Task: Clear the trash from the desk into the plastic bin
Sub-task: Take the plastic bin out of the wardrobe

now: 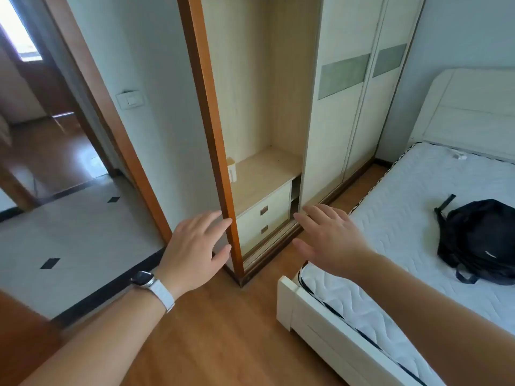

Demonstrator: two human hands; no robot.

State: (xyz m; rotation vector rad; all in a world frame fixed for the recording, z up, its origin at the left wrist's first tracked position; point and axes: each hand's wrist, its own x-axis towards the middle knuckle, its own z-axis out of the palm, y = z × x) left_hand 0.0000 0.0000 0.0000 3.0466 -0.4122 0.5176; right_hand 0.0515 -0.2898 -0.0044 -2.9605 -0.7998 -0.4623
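Note:
Neither the desk, the trash nor the plastic bin is in view. My left hand [195,247] is stretched out in front of me, palm down, with straight spread fingers and nothing in it; a white-strapped watch [152,286] sits on its wrist. My right hand [328,240] is held out the same way, fingers straight and empty, over the corner of the bed. Both hands hover in the air in front of an open wardrobe.
An open wardrobe [264,174] with two small drawers [263,218] stands ahead, sliding doors [342,107] to its right. A bed [404,218] with a bare white mattress and a black backpack [479,238] fills the right. An open doorway [55,151] lies at left. Wooden floor [211,330] lies below.

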